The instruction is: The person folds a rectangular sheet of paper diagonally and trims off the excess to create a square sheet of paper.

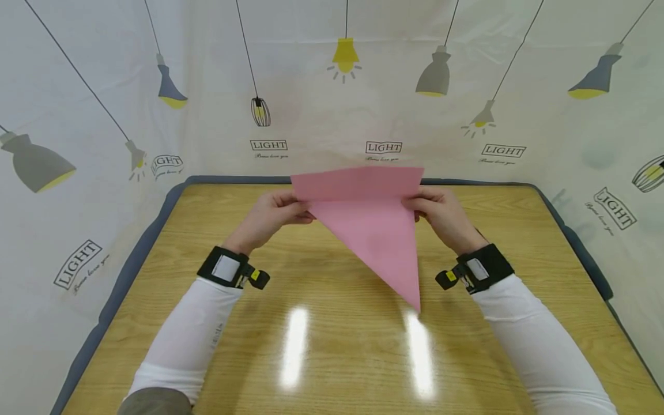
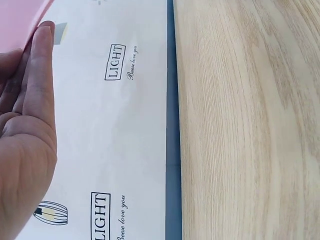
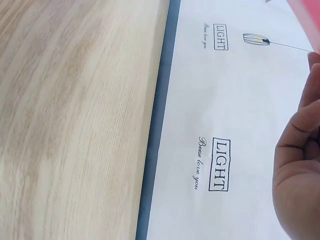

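1. Nearest, white sleeves (image 1: 178,334) reach in over the worktop (image 1: 353,363), each ending at a black wristband (image 1: 224,266).
2. The paper (image 1: 373,230) hangs over the farther part of the worktop, its tip pointing back towards the wearer; I cannot tell whether that tip touches the worktop.
3. It should handle as light and thin, springy but easily bent, unlikely to slip, quick to crease or tear. The two ends of the crease look the best hold, since a grip there spreads the load evenly.
4. It looks plain pink: a deeper band along the top, a paler triangle below, narrowing to the right.
5. The left hand (image 1: 270,214) pinches its left edge, the right hand (image 1: 441,213) its right; the hands are well apart.
6. Behind hangs a pale backdrop (image 1: 306,104) printed with lamps.
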The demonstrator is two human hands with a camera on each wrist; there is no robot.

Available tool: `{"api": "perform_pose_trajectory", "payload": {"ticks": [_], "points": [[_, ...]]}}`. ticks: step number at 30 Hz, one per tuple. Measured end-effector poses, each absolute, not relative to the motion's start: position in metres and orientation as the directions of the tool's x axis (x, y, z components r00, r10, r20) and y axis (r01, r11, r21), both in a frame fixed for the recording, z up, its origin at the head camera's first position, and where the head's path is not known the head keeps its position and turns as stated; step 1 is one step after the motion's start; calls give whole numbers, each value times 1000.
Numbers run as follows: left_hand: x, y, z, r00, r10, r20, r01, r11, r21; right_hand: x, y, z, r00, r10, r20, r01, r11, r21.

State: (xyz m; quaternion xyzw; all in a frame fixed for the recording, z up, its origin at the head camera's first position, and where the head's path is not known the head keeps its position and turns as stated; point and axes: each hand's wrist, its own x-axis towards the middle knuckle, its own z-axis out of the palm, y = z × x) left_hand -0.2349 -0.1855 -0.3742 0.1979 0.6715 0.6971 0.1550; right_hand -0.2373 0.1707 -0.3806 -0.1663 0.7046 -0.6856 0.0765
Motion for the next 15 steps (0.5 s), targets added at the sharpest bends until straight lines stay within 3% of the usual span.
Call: {"api": "perform_pose_trajectory", "payload": {"ticks": [15], "points": [[-230,-186,-375,-910,394,130,155,34,987,-231,161,-385,-941,-298,159,-47,-348,-936]]}}
